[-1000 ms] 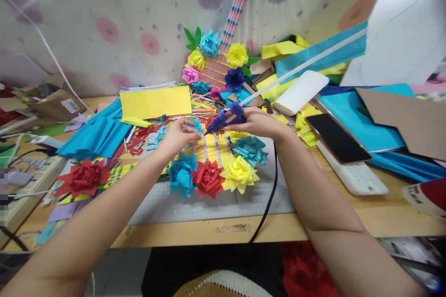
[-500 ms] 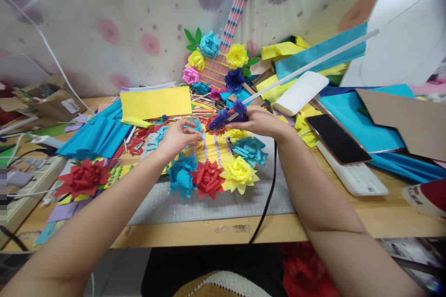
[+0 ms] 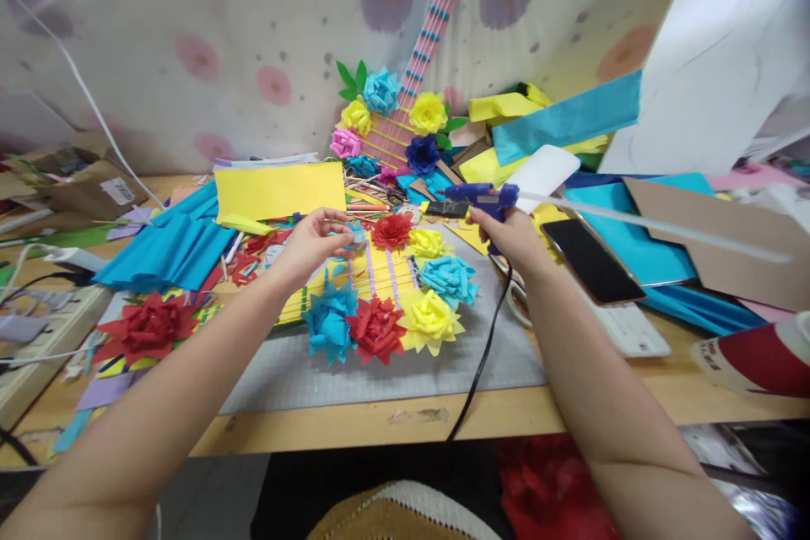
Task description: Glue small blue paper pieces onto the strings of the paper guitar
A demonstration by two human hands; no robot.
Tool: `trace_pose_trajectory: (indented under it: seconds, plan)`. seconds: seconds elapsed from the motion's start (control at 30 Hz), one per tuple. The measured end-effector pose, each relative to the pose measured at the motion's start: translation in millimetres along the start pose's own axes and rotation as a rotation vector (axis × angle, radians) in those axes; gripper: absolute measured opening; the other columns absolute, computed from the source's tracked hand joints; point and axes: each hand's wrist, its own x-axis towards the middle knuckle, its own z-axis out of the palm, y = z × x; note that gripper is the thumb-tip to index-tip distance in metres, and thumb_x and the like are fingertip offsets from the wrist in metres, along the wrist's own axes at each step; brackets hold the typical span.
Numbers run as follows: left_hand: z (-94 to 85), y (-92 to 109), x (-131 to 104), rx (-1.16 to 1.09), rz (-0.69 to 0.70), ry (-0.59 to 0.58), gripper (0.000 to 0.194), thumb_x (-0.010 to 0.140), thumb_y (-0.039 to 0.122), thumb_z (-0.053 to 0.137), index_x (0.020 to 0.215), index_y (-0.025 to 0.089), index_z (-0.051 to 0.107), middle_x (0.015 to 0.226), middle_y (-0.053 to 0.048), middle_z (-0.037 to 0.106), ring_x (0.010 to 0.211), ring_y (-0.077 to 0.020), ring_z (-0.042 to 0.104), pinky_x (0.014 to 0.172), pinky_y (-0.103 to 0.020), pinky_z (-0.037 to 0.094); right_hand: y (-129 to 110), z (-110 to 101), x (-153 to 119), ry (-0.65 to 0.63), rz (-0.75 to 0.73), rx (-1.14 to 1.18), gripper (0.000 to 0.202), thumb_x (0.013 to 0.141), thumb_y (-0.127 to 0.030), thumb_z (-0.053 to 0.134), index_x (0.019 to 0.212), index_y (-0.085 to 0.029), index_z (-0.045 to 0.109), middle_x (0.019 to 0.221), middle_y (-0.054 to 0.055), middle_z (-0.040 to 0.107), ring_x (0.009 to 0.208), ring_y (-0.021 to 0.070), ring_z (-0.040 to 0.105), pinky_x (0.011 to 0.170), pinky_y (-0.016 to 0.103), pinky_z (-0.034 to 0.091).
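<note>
**Glue gun held off to the right, small blue paper piece pinched at the left**

The right hand (image 3: 510,232) is clenched around the handle of a blue glue gun (image 3: 476,200), its grip wrapped tight; the gun lies level, nozzle pointing left, with a long pale glue stick (image 3: 658,226) trailing out to the right and a black cord (image 3: 482,354) dropping over the front edge of the surface. The gun sits above the right rim of the grey cutting mat (image 3: 380,371), just beyond the paper flowers.

The left hand (image 3: 313,240) pinches a small blue paper piece (image 3: 355,234) between its fingertips, grasping it just over the yellow craft piece with purple strips (image 3: 373,270). The two hands are well apart, a red paper flower (image 3: 391,229) lying between them.

The wooden surface (image 3: 683,388) is crowded: folded blue crepe paper (image 3: 164,240), a yellow sheet (image 3: 278,190), a black phone (image 3: 591,260) and a red flower (image 3: 148,325) at the left. Behind, a paper guitar decked with flowers (image 3: 405,122) leans on a spotted fabric backdrop (image 3: 208,42).
</note>
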Motion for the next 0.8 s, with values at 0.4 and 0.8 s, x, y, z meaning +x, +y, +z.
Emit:
trace_pose_trajectory:
  seconds: [0.4,0.8]
  plan:
    - [-10.0,5,7,0.096,0.056,-0.059,0.041,0.058,0.013,0.068,0.092,0.018,0.046,0.069,0.005,0.055,0.064,-0.012,0.062,0.06,-0.03,0.055,30,23,-16,-0.133,-0.018,-0.342,0.044,0.077,-0.05,0.053,0.102,-0.016,0.061,0.1,0.013,0.066,0.093,0.0258,0.061,0.077,0.036,0.046]
    - [-11.5,4,13,0.338,0.08,-0.193,0.068,0.058,0.011,0.067,0.121,0.02,0.04,0.069,0.003,0.06,0.058,-0.0125,0.06,0.051,-0.023,0.051,-11,-22,-63,-0.296,-0.061,-0.574,0.024,0.076,-0.044,0.052,0.068,-0.021,0.049,0.067,0.002,0.061,0.06,0.0171,0.053,0.054,0.027,0.033]
